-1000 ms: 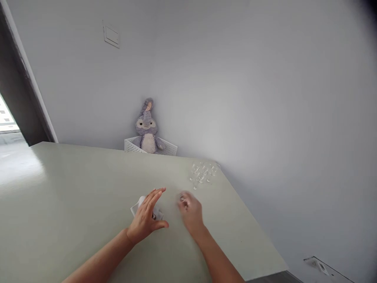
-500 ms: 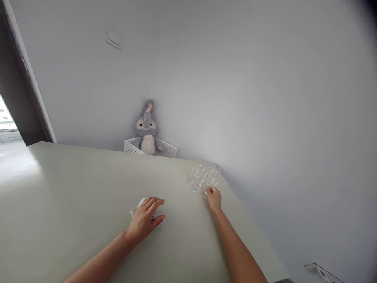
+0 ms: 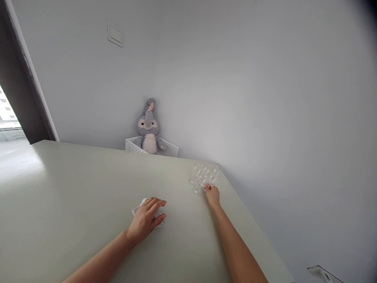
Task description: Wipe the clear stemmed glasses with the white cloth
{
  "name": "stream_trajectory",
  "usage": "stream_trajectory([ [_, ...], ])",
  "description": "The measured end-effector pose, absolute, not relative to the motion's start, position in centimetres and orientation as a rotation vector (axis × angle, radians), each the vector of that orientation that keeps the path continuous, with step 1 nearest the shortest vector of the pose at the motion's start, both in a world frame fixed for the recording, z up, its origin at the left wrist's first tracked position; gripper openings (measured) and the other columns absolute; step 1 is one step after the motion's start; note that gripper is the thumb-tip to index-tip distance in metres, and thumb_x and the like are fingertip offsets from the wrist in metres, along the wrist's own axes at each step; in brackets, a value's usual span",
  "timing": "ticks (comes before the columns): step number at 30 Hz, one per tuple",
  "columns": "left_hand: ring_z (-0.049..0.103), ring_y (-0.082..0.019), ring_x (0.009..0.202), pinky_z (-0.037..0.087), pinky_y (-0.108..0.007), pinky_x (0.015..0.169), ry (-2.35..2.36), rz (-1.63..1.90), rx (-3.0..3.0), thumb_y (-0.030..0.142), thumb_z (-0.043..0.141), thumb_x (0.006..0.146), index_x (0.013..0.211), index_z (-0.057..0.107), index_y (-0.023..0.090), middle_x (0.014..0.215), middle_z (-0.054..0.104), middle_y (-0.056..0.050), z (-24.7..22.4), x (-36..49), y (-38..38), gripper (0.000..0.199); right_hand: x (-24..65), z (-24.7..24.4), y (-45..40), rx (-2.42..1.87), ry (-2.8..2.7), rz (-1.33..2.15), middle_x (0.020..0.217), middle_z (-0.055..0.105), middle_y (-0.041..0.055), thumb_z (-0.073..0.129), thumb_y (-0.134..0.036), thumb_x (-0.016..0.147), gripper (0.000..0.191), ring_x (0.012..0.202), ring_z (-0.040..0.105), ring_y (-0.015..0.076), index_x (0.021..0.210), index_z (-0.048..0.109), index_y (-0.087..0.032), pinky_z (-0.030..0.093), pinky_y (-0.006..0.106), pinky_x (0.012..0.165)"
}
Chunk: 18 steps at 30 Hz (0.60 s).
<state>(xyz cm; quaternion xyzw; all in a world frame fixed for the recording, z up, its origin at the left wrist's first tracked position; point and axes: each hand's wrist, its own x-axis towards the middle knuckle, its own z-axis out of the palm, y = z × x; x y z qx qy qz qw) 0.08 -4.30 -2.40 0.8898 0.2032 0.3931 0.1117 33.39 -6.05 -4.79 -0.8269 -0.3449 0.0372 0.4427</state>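
My left hand (image 3: pixel 145 220) rests over a white, cloth-like or paper-like item (image 3: pixel 161 225) on the pale table; its fingers are apart, and most of the item lies hidden under the palm. At the near edge of a cluster of small clear pieces (image 3: pixel 203 175), my right hand (image 3: pixel 212 194) has its fingers pinched together. What sits between those fingertips is too small to make out. The clear pieces lie close together near the table's far right corner.
Behind the table's far edge (image 3: pixel 88 147), a grey plush toy (image 3: pixel 149 135) sits in a white perforated basket (image 3: pixel 134 146). Walls rise behind and to the right. A white wall switch (image 3: pixel 115 34) is at the upper left, beside a dark frame (image 3: pixel 26 78).
The view has shifted slightly. My right hand has moved a little left and farther in toward the clear pieces. My left hand stays over the white item.
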Motion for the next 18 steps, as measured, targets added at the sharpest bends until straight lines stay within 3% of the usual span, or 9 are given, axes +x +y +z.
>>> stream_trajectory([
  [5,0.057,-0.017,0.083,0.047,-0.031,0.071,0.645,1.163,2.566,0.026,0.047,0.083,0.105,0.048,0.021,0.091,0.061,-0.006,-2.4,0.2,-4.4,0.023,32.6,-4.9,-9.1,-1.946,-0.786,0.221,0.051,0.044,-0.0076,0.053,-0.038,0.065,0.05,0.049,0.046,0.0143,0.108,0.049,-0.014,0.038,0.025,0.051],
  [11,0.057,-0.017,0.082,0.047,-0.032,0.07,0.602,1.216,2.509,0.025,0.045,0.084,0.099,0.053,0.021,0.088,0.062,-0.006,-2.0,0.3,-4.7,0.018,30.5,-5.2,-12.8,-1.862,-0.77,0.339,0.05,0.037,-0.0082,0.05,-0.041,0.069,0.038,0.045,0.04,0.0128,0.097,0.052,-0.015,0.037,0.025,0.047],
  [18,0.059,-0.02,0.077,0.05,-0.036,0.067,0.345,1.338,2.222,0.025,0.038,0.085,0.095,0.058,0.02,0.084,0.062,-0.009,8.6,-0.5,-10.7,0.023,27.7,-5.3,-14.1,-1.838,-0.935,0.272,0.057,0.044,-0.0055,0.049,-0.042,0.071,0.031,0.055,0.047,0.0149,0.091,0.055,-0.019,0.041,0.027,0.058],
])
